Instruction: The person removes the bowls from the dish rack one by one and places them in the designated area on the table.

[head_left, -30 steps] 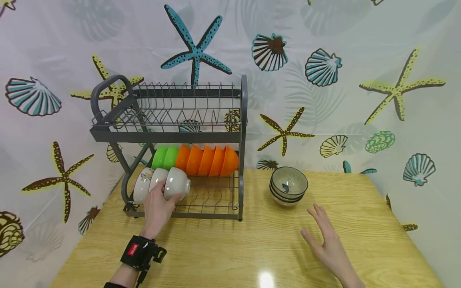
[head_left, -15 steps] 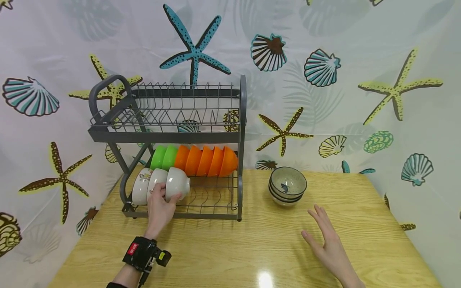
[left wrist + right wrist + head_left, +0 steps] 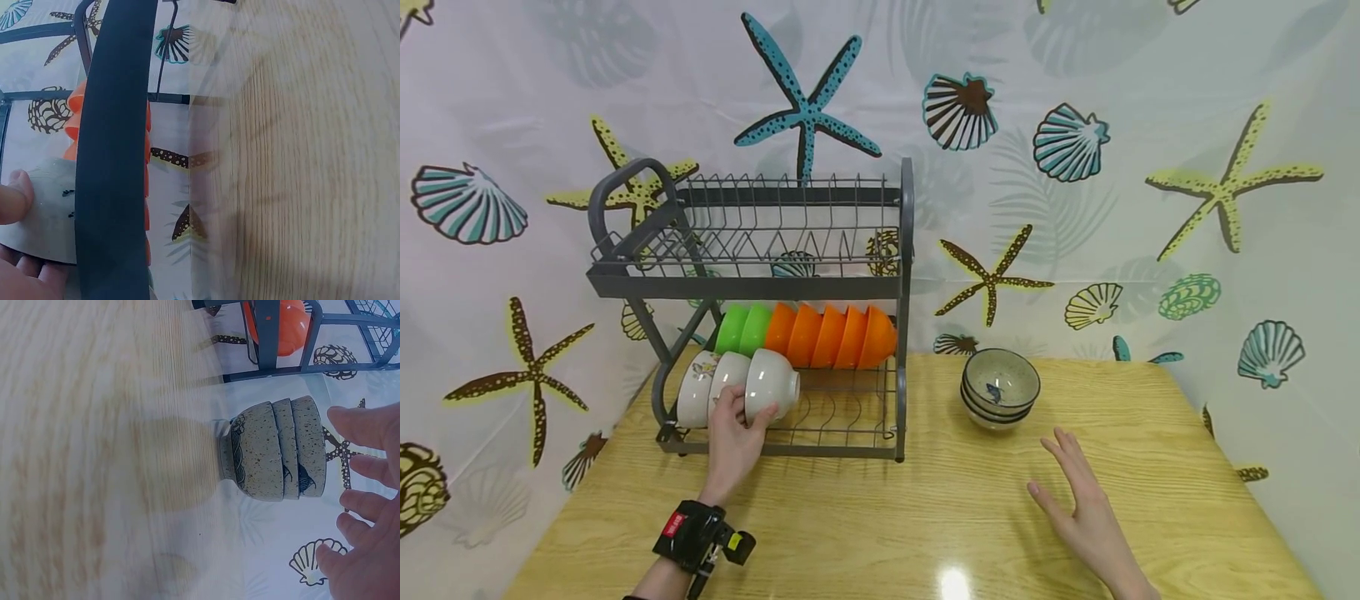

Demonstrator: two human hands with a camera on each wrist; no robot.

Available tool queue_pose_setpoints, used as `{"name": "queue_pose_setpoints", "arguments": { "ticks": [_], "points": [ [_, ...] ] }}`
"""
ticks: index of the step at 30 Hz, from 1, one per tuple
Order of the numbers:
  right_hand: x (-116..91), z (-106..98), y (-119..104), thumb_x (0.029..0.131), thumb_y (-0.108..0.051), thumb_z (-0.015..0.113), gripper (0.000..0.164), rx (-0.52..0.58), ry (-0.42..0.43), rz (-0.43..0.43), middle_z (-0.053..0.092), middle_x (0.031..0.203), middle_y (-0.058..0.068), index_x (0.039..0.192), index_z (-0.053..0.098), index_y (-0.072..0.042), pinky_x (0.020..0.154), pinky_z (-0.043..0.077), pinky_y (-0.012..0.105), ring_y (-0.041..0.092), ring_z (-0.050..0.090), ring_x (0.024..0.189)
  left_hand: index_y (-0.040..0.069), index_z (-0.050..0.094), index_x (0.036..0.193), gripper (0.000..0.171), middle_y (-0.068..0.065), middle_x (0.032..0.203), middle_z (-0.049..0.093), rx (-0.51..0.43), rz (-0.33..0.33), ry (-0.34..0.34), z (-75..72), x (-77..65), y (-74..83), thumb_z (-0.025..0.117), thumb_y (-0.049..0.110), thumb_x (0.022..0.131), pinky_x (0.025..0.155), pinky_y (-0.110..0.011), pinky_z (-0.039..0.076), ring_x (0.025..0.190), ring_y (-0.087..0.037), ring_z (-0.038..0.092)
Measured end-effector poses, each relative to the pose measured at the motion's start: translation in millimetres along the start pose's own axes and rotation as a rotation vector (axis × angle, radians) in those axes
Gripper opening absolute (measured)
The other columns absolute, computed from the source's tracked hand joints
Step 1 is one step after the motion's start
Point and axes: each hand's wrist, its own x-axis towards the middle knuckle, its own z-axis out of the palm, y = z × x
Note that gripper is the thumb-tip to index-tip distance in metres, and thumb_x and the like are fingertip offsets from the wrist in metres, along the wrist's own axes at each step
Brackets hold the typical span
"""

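Observation:
My left hand (image 3: 733,442) pinches a white bowl (image 3: 767,379), the rightmost of three tilted on edge in the front row of the rack's lower tier. The thumb lies on its outside and the fingers reach behind its rim. In the left wrist view, the rack's dark bar hides part of that white bowl (image 3: 47,206). The other white bowls (image 3: 727,375) stand close on its left, the outermost with a flower print. Over the table at right, my right hand (image 3: 1086,512) hangs with fingers spread, holding nothing, near a nested stack of three speckled bowls (image 3: 1000,383).
The grey two-tier dish rack (image 3: 745,287) stands at the table's back left, its upper wire tier above the bowls. Two green bowls (image 3: 733,331) and several orange bowls (image 3: 827,337) lean in the lower back row. A patterned curtain (image 3: 1135,208) hangs behind the wooden table (image 3: 865,533).
Hardly anything differs. My left hand keeps its grip on the white bowl, with the wrist shifting slightly. My right hand stays in place.

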Motion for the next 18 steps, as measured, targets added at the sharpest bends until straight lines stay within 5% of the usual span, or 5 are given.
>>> {"name": "queue_pose_setpoints", "arguments": {
  "ticks": [6,12,18],
  "points": [
    [-1,-1,-1,0.092,-0.009,0.072,0.06,-0.002,-0.002,0.007,0.029,0.161,0.029,0.146,0.047,-0.004,0.111,0.023,0.079,0.05,0.019,0.152,-0.007,0.052,0.123,0.042,-0.028,0.118,0.071,-0.001,0.056,0.01,0.5,-6.3,4.4,0.074,0.004,0.09,0.075,-0.01,0.045,0.104,-0.037,0.07],
    [-2,0,-1,0.092,-0.01,0.072,0.061,-0.018,0.006,0.004,0.031,0.161,0.027,0.147,0.047,-0.005,0.125,0.018,0.046,0.04,0.018,0.155,-0.007,0.053,0.121,0.043,-0.026,0.115,0.072,0.006,0.083,0.014,0.1,-11.2,11.0,0.077,0.002,0.087,0.075,-0.009,0.048,0.102,-0.033,0.071],
    [0,-1,-1,0.092,-0.01,0.072,0.06,0.011,-0.009,0.01,0.029,0.161,0.029,0.147,0.046,-0.004,0.112,0.022,0.079,0.05,0.018,0.152,-0.006,0.053,0.12,0.042,-0.024,0.114,0.073,-0.003,0.099,-0.02,-3.5,-17.4,17.8,0.077,0.001,0.086,0.082,-0.011,0.049,0.105,-0.034,0.071]
  ]
}}
